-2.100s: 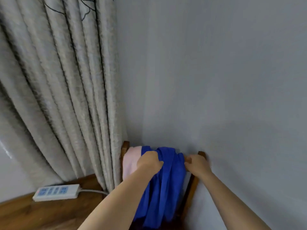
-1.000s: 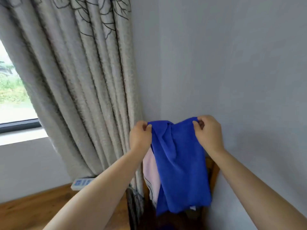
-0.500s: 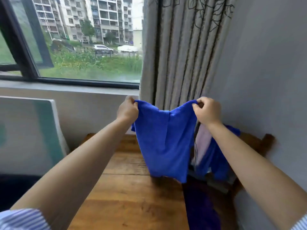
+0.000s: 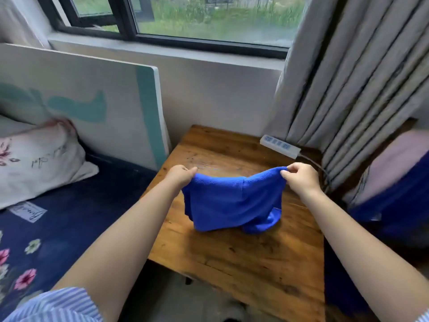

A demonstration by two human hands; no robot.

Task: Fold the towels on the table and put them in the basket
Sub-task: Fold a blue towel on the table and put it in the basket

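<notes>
Blue towel [image 4: 232, 203] is held up over the wooden table [image 4: 243, 259], stretched between 2 hands by its top edge, sagging in the middle. Lower part bunches where it meets the tabletop, roughly mid-table, with the right bottom corner crumpled. Left hand [image 4: 180, 175] pinches the top left corner, fingers curled round the cloth, thumb forward. Right hand [image 4: 300, 176] pinches the top right corner between thumb and fingertips, other fingers curled in. Both forearms are bare; a striped blue-white sleeve [image 4: 58, 305] shows at the left arm's lower end. White power strip [image 4: 279, 146] lies at the table's far right corner, cord running off to the right, well apart from the towel. Grey curtain [image 4: 355, 84] hangs behind it, reaching down to the table's back edge. Right of the table, blurred, more cloth is piled: a pink piece [image 4: 394, 159] above, a dark blue piece [image 4: 399, 201] below; what they hang on I can't tell. Left of the table: bed with dark floral sheet [image 4: 58, 228], pillow [image 4: 39, 161], white-teal headboard [image 4: 92, 101]. Window [image 4: 209, 17] above the wall, greenery outside.
</notes>
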